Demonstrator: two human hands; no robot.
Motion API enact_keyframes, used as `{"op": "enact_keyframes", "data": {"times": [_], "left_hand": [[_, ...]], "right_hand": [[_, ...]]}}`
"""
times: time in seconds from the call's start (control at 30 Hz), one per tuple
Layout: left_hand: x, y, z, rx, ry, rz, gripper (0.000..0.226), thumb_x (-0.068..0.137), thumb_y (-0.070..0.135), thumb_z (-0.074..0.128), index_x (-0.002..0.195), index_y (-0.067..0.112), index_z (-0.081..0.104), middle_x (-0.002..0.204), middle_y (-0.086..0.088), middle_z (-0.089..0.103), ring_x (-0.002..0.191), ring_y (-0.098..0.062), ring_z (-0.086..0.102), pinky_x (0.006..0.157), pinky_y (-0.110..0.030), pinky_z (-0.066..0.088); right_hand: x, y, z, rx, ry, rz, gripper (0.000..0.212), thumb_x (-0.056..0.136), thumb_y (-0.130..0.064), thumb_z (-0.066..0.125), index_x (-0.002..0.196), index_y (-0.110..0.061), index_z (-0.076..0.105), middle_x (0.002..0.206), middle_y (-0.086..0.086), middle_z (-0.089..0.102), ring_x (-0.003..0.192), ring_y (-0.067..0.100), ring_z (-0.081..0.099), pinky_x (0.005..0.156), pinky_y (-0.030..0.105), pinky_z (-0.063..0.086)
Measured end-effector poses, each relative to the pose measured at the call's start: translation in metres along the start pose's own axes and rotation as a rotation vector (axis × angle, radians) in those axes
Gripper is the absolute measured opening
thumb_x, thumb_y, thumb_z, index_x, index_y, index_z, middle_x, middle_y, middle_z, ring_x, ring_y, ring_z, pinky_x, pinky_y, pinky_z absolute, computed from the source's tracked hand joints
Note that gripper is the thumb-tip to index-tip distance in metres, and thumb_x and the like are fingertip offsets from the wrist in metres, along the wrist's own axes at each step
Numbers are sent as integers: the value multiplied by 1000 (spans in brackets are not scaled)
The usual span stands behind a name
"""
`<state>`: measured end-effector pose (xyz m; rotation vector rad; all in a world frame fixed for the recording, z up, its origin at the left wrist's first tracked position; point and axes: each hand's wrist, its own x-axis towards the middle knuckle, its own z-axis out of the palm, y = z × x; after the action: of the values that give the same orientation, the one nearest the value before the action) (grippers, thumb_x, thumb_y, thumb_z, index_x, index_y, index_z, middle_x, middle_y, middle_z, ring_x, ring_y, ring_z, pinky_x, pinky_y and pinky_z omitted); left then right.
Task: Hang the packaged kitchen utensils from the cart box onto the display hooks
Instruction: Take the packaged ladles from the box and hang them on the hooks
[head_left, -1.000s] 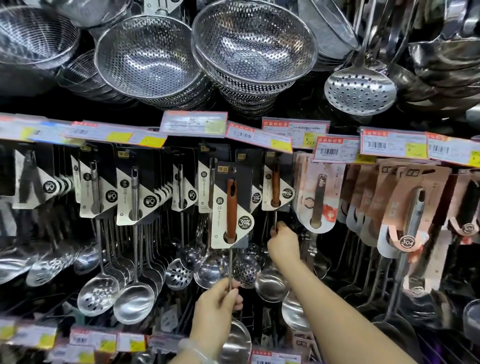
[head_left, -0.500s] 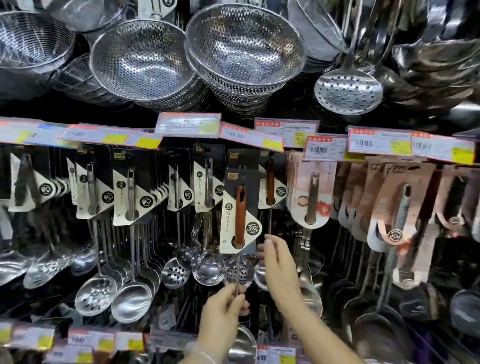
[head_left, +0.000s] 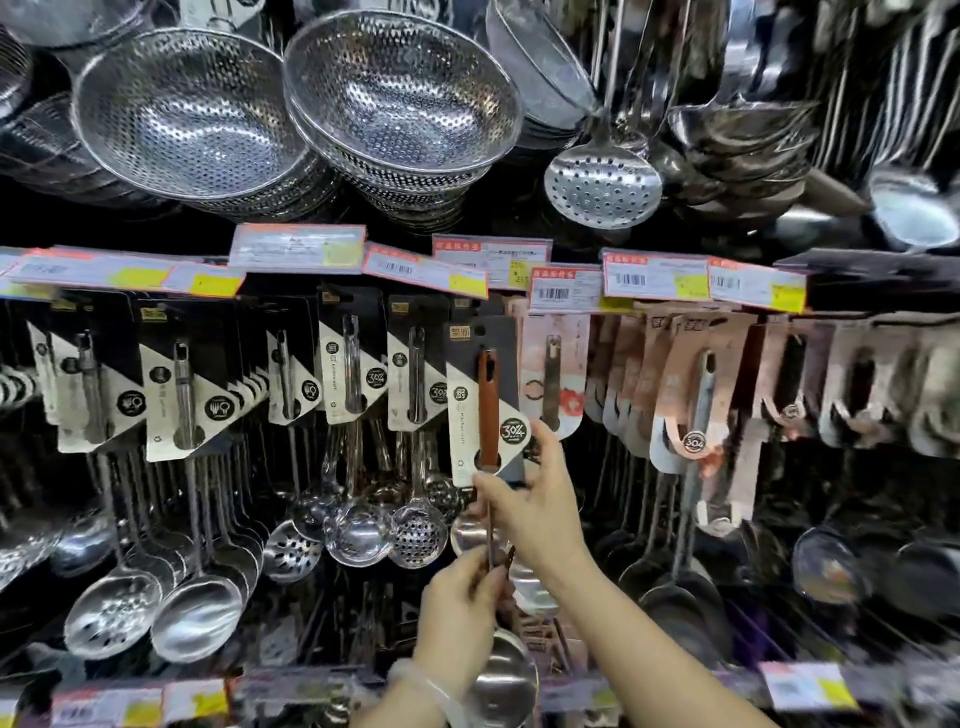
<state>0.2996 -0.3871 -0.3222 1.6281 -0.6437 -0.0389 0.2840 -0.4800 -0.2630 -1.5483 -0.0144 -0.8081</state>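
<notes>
A packaged ladle with a brown handle on a black and cream card (head_left: 485, 405) is held up in front of the hook row, at the centre of the display. My left hand (head_left: 460, 616) pinches its thin metal shaft low down, above the steel bowl (head_left: 506, 680). My right hand (head_left: 535, 499) holds the card's lower right corner between thumb and fingers. The card's top hole lies level with the neighbouring hung cards; the hook itself is hidden behind it.
Rows of carded ladles and skimmers (head_left: 353, 374) hang to the left, pink-carded utensils (head_left: 691, 395) to the right. Price tags (head_left: 423, 270) line the rail above. Perforated steel colanders (head_left: 400, 98) and a skimmer (head_left: 602, 187) sit on the upper shelf.
The packaged ladle has shifted right and up toward the hook row. My right hand has come off the hung utensils and taken the card's lower corner. My left hand rose with the shaft.
</notes>
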Motion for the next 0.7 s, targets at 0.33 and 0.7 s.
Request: {"op": "enact_keyframes", "data": {"times": [0.33,0.7], "left_hand": [[15,27,-9,-18,4,31,29,89,4,51,77,28,62,79,-14,70,69,-18,64,74,-36,55],[27,23,-10,-28,12,18,18,90,5,50,85,13,65,76,-15,69,77,-31,69,82,-48,54]], "right_hand": [[26,-20,6,-19,6,-62,73,83,-8,66,137,-36,27,66,-3,66,56,17,67,61,33,58],[30,-26,10,-86,8,-69,68,85,-10,64,138,-34,29,70,-4,61,57,16,67,65,36,60]]}}
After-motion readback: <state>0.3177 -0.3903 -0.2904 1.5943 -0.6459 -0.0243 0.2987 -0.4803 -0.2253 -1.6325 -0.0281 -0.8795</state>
